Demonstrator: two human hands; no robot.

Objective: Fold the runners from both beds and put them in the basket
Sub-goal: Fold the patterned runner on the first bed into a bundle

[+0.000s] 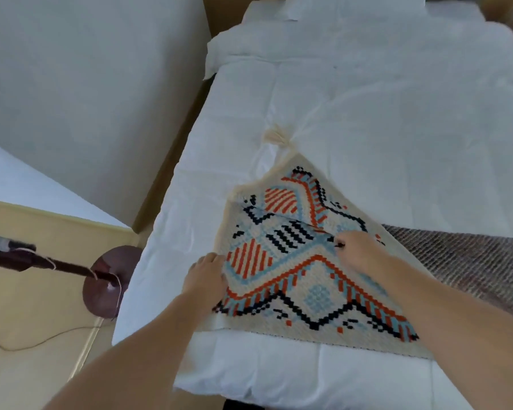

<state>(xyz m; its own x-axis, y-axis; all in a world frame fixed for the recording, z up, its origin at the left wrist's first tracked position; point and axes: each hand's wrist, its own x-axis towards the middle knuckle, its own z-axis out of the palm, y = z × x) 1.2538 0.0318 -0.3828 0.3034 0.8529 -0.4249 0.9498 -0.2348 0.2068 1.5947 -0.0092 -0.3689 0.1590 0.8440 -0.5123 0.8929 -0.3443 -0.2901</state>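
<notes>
A woven runner (302, 279) with an orange, light-blue and black geometric pattern on cream lies partly folded on the white bed (367, 113). Its top layer forms a point with a cream tassel (279, 137) at the far tip. The grey-brown reverse side of the runner (462, 255) stretches off to the right. My left hand (205, 276) grips the folded left edge. My right hand (359, 250) pinches the fold line near the middle of the patterned part. No basket is in view.
A second white bed (86, 99) stands to the left across a narrow gap. A dark floor-lamp base (107, 282) with pole and cord sits on the beige floor (42, 306) beside the near bed corner.
</notes>
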